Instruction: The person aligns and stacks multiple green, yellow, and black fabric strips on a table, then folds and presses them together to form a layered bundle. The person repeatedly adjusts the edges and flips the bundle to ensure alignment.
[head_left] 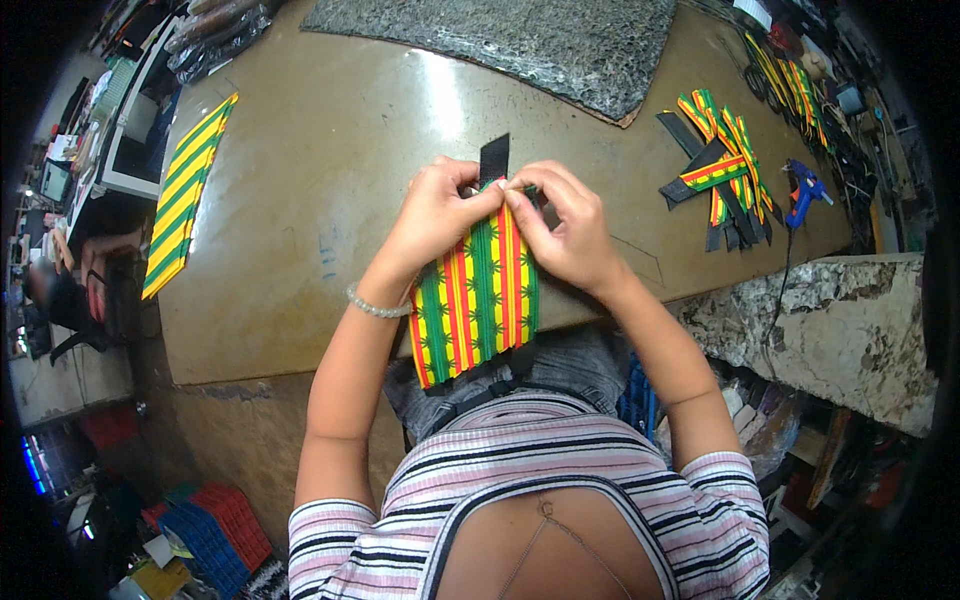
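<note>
A piece of fabric striped in green, yellow and red with dark leaf shapes hangs from my fingers over the near edge of the table. My left hand pinches its top edge from the left. On the right, my right hand pinches the same edge, its thumb and fingertips meeting those of the left. A black strap sticks up beyond the fingertips; how it joins the fabric is hidden behind my hands.
A green and yellow striped piece lies at the table's left edge. Striped and black straps are heaped at right, beside a blue glue gun with a cord. A rough grey slab lies at the back of the brown table.
</note>
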